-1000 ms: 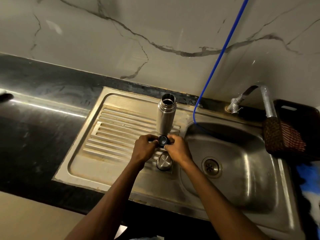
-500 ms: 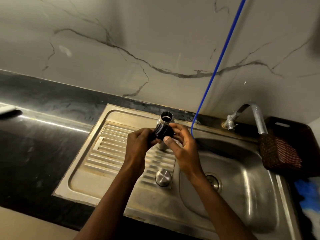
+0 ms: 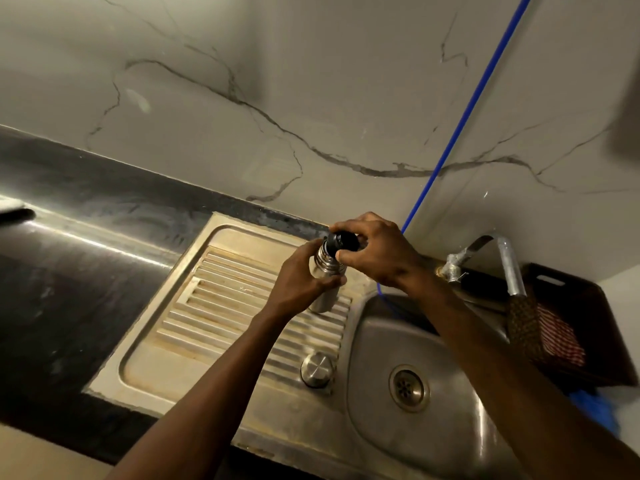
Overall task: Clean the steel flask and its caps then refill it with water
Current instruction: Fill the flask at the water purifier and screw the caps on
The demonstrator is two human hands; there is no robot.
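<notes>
Here the steel flask (image 3: 323, 289) stands upright on the ribbed drainboard (image 3: 221, 306) of the sink (image 3: 433, 427), just left of the basin; that spot suits it, since any spill runs down the ribs toward the drain (image 3: 408, 388). The left hand (image 3: 301, 282) wraps the flask's upper body, its grip clenched round the steel, seemingly to stop the flask from turning or tipping; the right hand (image 3: 377, 251) comes over the top, thumb and fingertips grasping the black inner cap (image 3: 341, 242) at the flask's mouth. The cap sits slightly tilted on the threaded neck, so it looks to be going on or coming off, though which I cannot tell; whether the flask holds water is hidden too. The outer steel cap (image 3: 317, 369) lies dome-up on the drainboard, nearer the person and well apart from the flask, within reach for its turn. The tap (image 3: 498, 258) arches over the basin's far side; no water shows running. A blue hose (image 3: 460, 123) drops along the marble wall into the basin; a dark basket (image 3: 568, 306) sits right of the tap, on the black table (image 3: 69, 254).
</notes>
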